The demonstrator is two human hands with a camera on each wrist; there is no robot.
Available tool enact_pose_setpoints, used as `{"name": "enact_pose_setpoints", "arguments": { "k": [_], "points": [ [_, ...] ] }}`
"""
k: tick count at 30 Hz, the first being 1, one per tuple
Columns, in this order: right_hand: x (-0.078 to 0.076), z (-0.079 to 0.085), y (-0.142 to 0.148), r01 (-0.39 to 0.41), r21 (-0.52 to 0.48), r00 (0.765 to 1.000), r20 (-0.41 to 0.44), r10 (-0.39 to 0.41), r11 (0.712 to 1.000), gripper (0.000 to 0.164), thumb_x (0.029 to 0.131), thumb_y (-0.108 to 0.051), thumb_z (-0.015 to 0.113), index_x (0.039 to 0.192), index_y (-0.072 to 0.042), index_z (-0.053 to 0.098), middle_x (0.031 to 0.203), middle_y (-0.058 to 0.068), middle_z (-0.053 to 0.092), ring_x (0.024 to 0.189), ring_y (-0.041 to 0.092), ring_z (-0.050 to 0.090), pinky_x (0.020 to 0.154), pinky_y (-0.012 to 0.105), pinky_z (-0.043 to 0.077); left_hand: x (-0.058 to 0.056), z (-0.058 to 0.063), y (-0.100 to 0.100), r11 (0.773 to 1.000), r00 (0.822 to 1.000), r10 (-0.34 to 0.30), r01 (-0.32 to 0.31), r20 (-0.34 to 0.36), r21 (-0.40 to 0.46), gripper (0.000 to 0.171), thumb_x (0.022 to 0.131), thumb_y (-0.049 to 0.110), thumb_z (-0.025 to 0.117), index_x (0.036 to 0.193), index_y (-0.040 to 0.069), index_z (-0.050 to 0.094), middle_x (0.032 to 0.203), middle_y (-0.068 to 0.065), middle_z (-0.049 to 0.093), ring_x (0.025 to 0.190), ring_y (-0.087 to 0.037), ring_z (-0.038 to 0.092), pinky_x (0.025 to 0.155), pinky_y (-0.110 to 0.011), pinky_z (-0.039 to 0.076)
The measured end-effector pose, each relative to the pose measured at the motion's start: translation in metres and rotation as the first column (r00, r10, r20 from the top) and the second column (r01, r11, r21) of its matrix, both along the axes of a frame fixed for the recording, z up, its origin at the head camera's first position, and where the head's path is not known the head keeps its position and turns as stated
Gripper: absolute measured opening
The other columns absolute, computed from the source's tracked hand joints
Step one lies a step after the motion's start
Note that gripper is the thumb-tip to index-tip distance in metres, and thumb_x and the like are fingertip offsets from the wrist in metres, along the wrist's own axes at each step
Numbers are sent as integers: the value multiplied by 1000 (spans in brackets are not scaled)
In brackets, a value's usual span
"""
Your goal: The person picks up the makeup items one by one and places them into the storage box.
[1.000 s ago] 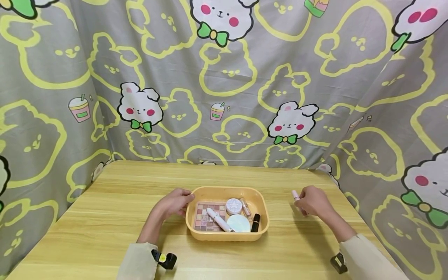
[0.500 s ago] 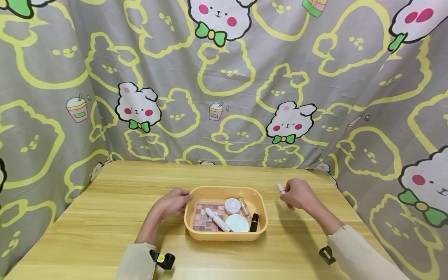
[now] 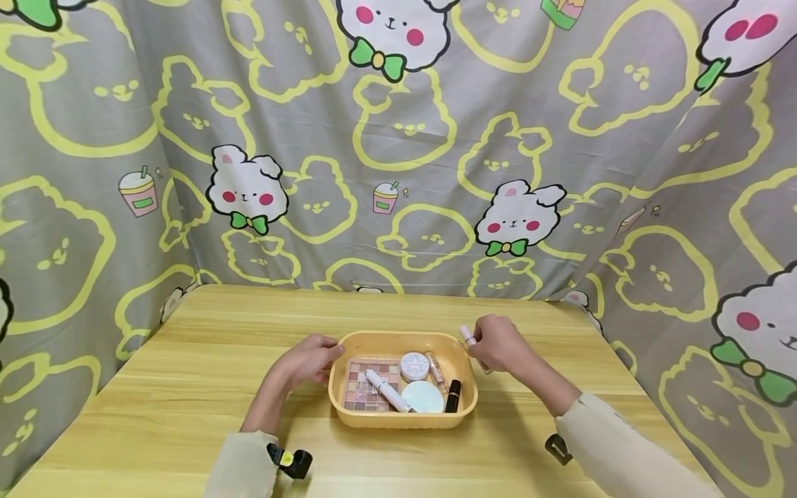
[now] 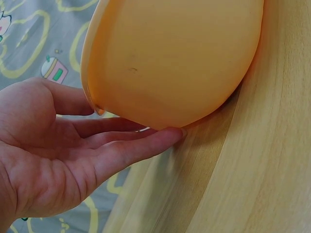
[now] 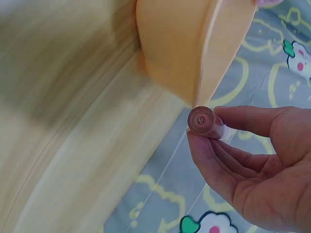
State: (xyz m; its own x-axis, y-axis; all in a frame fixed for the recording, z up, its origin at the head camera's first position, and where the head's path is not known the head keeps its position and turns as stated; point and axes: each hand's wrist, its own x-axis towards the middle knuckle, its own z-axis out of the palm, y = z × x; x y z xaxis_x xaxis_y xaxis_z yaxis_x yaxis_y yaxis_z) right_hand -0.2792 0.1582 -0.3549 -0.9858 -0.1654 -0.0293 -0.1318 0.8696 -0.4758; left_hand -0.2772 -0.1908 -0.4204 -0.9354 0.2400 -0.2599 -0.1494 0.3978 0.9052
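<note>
My left hand (image 3: 311, 361) holds the left end of a yellow plastic basket (image 3: 405, 420), one fingertip over the rim and other fingers against the outer wall, as the left wrist view shows. At the basket's right rim, my right hand (image 3: 500, 344) pinches a slim pale pink lip gloss tube (image 3: 467, 335) between thumb and fingers. The tube's round end (image 5: 200, 120) faces the camera in the right wrist view and bears a small number. In the basket lie an eyeshadow palette (image 3: 355, 394), a white tube (image 3: 387, 391), and a black tube (image 3: 454, 396).
Also inside the basket are a small round compact (image 3: 414, 366), a larger pale disc-shaped compact (image 3: 423, 398) and a clear pinkish tube (image 3: 436, 369). The wooden table (image 3: 249, 325) meets a grey patterned curtain (image 3: 398, 228) at the back and sides.
My right hand has moved left with the lip gloss tube, from well right of the basket to its right rim. My left hand and the basket stay in place.
</note>
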Motion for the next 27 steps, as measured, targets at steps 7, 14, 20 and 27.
{"name": "enact_pose_setpoints", "arguments": {
  "k": [7, 14, 20, 27],
  "points": [
    [3, -7, -23, -51, 21, 998, -41, 51, 998, 12, 83, 1, 66, 75, -3, 60, 65, 7, 60, 47, 13, 57, 43, 23, 46, -1, -1, 1, 1000, 1000, -4, 4, -3, -1, 43, 108, 19, 45, 140, -10, 52, 122, -19, 68, 106, -27, 69, 74, -39, 61],
    [8, -15, -44, -111, 73, 992, -52, 115, 991, 14, 84, 1, 70, 74, -5, 61, 65, 4, 57, 53, 13, 51, 48, 24, 40, -1, -1, 0, 1000, 1000, -2, 2, -5, -9, 42, 108, 18, 45, 139, -9, 53, 120, -18, 69, 103, -25, 69, 73, -38, 61],
    [11, -23, -56, -170, 96, 982, -70, 177, 981, 21, 80, 4, 69, 67, -8, 58, 60, 1, 53, 52, 12, 46, 48, 23, 35, -2, 0, 1, 1000, 1000, 1, -1, -5, -11, 43, 108, 19, 46, 138, -9, 54, 120, -18, 69, 104, -25, 69, 74, -39, 61],
    [14, -33, -69, -248, 140, 958, -112, 264, 959, 34, 79, 3, 68, 59, -13, 46, 58, -6, 32, 56, 11, 29, 52, 25, 25, -2, -1, 1, 1000, 1000, 11, -11, -1, -12, 43, 108, 20, 46, 139, -9, 53, 121, -19, 68, 106, -26, 68, 75, -39, 61]
  ]
}}
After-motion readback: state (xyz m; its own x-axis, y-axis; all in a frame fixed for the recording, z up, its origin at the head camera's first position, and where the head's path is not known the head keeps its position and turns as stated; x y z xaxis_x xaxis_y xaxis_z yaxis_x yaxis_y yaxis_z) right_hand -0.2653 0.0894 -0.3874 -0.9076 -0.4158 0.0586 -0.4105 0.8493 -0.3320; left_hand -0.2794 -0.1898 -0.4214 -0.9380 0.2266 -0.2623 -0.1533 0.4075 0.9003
